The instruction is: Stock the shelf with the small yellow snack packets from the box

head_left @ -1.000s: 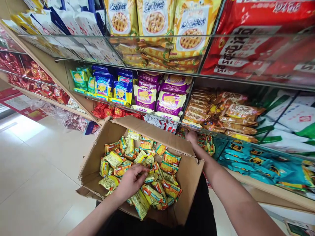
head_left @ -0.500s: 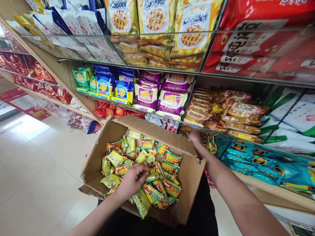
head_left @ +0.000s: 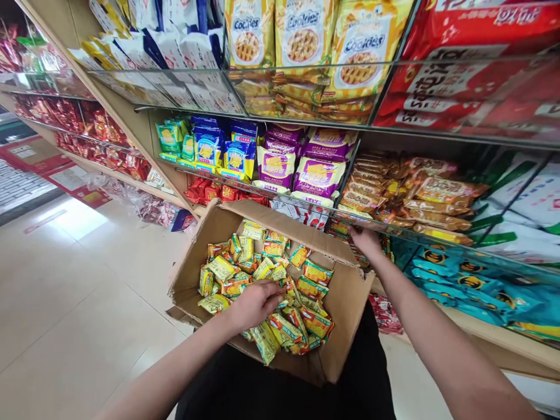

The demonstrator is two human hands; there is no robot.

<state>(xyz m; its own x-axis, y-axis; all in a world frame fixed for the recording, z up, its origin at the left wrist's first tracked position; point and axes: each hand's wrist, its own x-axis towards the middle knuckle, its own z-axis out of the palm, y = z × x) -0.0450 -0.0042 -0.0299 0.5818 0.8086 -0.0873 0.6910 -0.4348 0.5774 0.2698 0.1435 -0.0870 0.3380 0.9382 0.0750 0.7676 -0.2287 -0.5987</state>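
Observation:
An open cardboard box [head_left: 350, 297] rests on my lap, with many small yellow and orange snack packets [head_left: 317, 324] inside. My left hand [head_left: 258, 302] is over the packets near the middle of the box, its fingers curled together; whatever lies under the fingertips is hidden. Beyond the box's right rear corner, my right hand [head_left: 365, 242] reaches into the lower shelf compartment. Similar small packets [head_left: 339, 229] lie around it there. Its fingers are partly hidden by the shelf, and I cannot make out anything held.
A clear shelf divider edge [head_left: 437, 236] runs just above my right hand. Purple biscuit packs [head_left: 319, 175] and brown packs [head_left: 446, 189] fill the shelf above. Teal packs [head_left: 472, 283] lie to the right. Tiled floor [head_left: 87, 291] shows on the left.
The view has shifted, so box and shelves appear farther right. My right hand shows a little more at the shelf opening; my left hand keeps its curled pose over the packets.

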